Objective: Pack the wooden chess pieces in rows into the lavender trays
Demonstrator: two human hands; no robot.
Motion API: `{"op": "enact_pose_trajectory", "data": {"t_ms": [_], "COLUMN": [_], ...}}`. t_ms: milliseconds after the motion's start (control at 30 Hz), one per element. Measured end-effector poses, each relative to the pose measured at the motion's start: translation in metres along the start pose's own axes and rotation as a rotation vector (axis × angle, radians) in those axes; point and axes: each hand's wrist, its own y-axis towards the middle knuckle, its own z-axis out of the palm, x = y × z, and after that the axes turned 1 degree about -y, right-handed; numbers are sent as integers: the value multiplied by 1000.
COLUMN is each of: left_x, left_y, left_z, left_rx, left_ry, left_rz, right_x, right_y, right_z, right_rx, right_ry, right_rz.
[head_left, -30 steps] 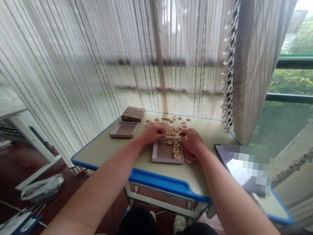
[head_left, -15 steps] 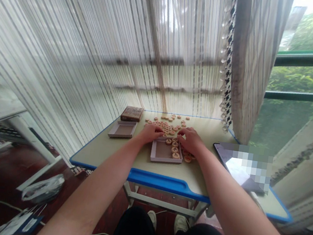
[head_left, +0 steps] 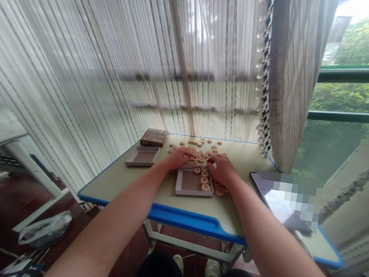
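Note:
Round wooden Chinese chess pieces lie in a loose heap on the desk. In front of them sits a shallow open box tray, with several pieces lined up along its right side. My left hand reaches over the heap's near left edge, fingers stretched out and touching the pieces. By the tray's far right corner is my right hand, its fingers curled in a pinch; whatever is between them is too small to make out. More pieces lie beside the tray, partly under my right wrist.
An empty second tray and a brown printed box stand at the desk's left. A tablet-like device, partly blurred, lies at the right. Blue edging rims the desk; a string curtain hangs behind it.
My left hand's fingers have stretched out further over the heap, to the right. My right hand stays by the tray's corner, its fingers a little more curled. The view has shifted slightly.

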Motion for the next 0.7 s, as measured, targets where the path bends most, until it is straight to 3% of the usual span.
{"op": "enact_pose_trajectory", "data": {"t_ms": [100,433,700], "left_x": [0,8,13], "left_y": [1,-1,2], "left_z": [-2,-7,-11], "left_rx": [30,56,137], "left_ry": [51,107,150], "left_rz": [35,-100,-30], "right_x": [-1,-2,-1], "right_y": [0,1,0], "right_z": [1,3,-1], "right_rx": [-4,-3,-14], "right_ry": [6,-8,-35], "right_rz": [-9,-17,-14]}}
